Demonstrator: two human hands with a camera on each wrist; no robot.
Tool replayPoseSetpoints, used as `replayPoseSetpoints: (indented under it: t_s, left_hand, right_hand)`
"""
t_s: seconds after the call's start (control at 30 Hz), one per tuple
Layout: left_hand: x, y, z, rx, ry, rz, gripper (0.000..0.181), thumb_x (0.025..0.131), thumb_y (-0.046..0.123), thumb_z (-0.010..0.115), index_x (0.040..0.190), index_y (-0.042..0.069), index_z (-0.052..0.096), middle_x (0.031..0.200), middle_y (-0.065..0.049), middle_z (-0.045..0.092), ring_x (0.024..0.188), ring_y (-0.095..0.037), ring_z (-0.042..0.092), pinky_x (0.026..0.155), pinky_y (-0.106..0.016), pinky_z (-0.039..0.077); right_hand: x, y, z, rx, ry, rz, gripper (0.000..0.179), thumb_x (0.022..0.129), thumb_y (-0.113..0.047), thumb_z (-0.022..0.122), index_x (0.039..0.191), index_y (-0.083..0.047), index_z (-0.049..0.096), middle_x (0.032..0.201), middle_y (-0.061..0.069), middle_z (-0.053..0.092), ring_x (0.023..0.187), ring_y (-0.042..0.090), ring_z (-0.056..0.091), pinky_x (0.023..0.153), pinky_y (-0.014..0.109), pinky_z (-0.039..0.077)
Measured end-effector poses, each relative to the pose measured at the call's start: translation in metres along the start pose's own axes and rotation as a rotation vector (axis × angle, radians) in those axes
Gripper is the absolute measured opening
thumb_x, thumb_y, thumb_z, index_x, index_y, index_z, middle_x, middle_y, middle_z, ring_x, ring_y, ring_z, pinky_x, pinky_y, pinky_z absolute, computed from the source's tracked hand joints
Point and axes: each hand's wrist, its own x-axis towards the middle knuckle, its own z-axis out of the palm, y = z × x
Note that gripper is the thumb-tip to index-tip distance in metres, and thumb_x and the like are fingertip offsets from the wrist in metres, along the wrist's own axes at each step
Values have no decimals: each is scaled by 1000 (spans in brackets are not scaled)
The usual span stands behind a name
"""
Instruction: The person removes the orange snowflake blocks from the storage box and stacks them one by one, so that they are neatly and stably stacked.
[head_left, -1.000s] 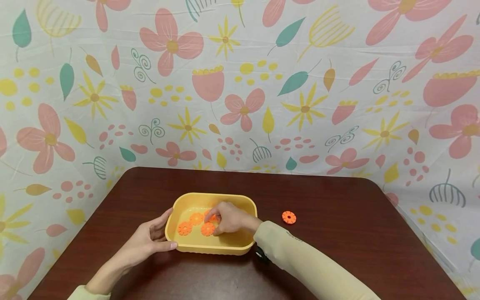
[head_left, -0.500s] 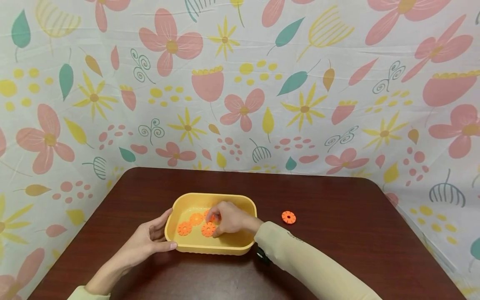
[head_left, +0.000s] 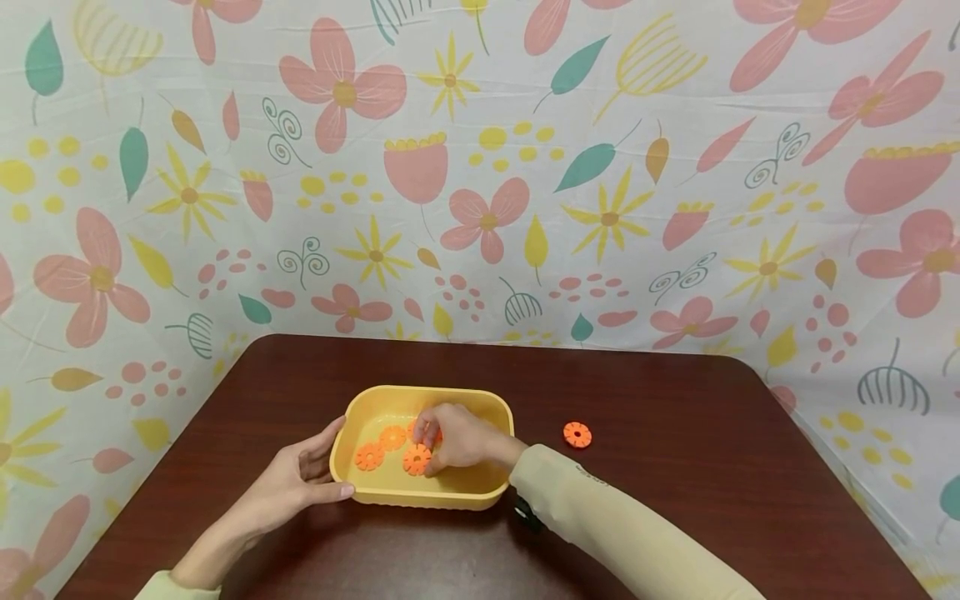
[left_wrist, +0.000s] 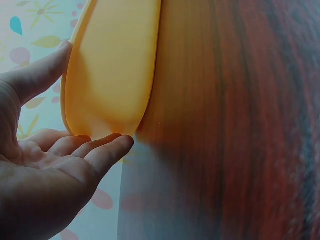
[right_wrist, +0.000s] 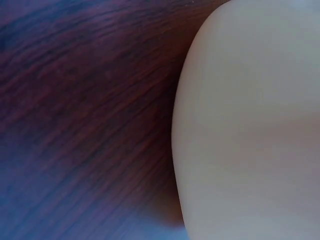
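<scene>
On the table stands a yellow plastic tub (head_left: 465, 500) with rounded corners. My left hand (head_left: 296, 479) grips its left end, the thumb on the near rim; the left wrist view shows the fingers (left_wrist: 107, 152) along the tub's end wall. Reaching inside from the right, my right hand (head_left: 461, 437) pinches an orange notched disc (head_left: 417, 460) between thumb and fingertips. Other orange discs (head_left: 369, 457) lie to its left on the tub's floor, and one behind is partly covered by the fingers. A blurred pale rounded surface (right_wrist: 250, 120) hides the right hand in the right wrist view.
Right of the tub, a single orange disc (head_left: 577, 435) lies on the dark brown wooden table (head_left: 660, 467). A flower-patterned cloth (head_left: 480, 167) hangs behind and along the sides of the table. A dark device (head_left: 527, 511) sits at the right wrist, under the sleeve.
The right hand's fingertips have closed in slightly, and the disc at them has shifted a little. The left hand and the tub stay where they were.
</scene>
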Motion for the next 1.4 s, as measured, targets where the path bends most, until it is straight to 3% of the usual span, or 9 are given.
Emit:
replayPoseSetpoints:
  t_s: [0.4, 1.03, 1.4]
  left_hand:
    - [-1, 2, 0, -5, -1, 9, 100, 92, 3, 81, 167, -2, 14, 171, -22, 16, 149, -46, 31, 103, -28, 50]
    - [0, -1, 1, -6, 11, -3, 101, 92, 2, 80, 167, -2, 13, 171, -21, 17, 149, -45, 32, 102, -27, 50]
    - [-3, 3, -1, -11, -9, 30, 99, 93, 2, 79, 167, -3, 13, 171, -23, 15, 148, -47, 32, 102, -28, 51]
  right_hand:
    - [-1, -2, -2, -9, -24, -13, 44, 69, 1, 97, 107, -10, 77, 87, 2, 70, 82, 11, 61, 76, 23, 49]
    - [-4, -2, 0, -6, -28, -39, 35, 72, -1, 96, 101, -9, 79, 86, 0, 70, 83, 14, 62, 75, 22, 49]
    - [-7, -3, -4, 27, 4, -84, 35, 70, 0, 96, 102, -6, 81, 82, -1, 70, 82, 16, 63, 74, 21, 49]
